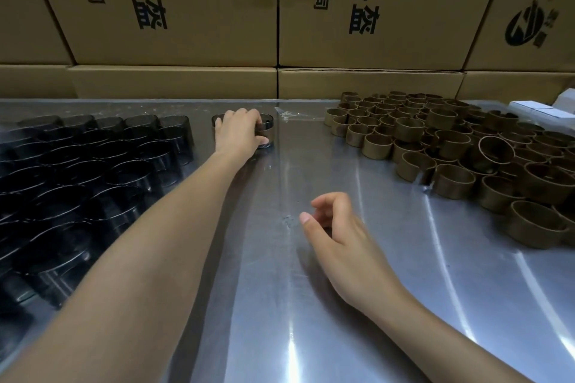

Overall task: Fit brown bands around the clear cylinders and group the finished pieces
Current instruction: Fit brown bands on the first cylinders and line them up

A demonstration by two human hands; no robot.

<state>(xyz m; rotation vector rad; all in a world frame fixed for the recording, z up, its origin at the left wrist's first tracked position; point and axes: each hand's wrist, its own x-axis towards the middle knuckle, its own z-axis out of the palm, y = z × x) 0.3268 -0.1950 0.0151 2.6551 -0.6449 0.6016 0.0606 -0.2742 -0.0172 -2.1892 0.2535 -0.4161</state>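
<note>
My left hand [238,130] reaches far across the steel table [280,289] and is closed over a banded cylinder [265,132], clear with a brown band around it, standing on the table. A second banded piece [217,119] shows just behind the fingers. A large block of dark clear cylinders [87,174] fills the left side. A heap of loose brown bands [451,149] lies on the right. My right hand [334,227] hovers low over the middle of the table, fingers curled and apart, holding nothing.
Stacked cardboard boxes [193,9] with printed characters form a wall along the table's far edge. Small white boxes [541,110] sit at the far right behind the bands. A scrap of clear film [287,113] lies near the far edge.
</note>
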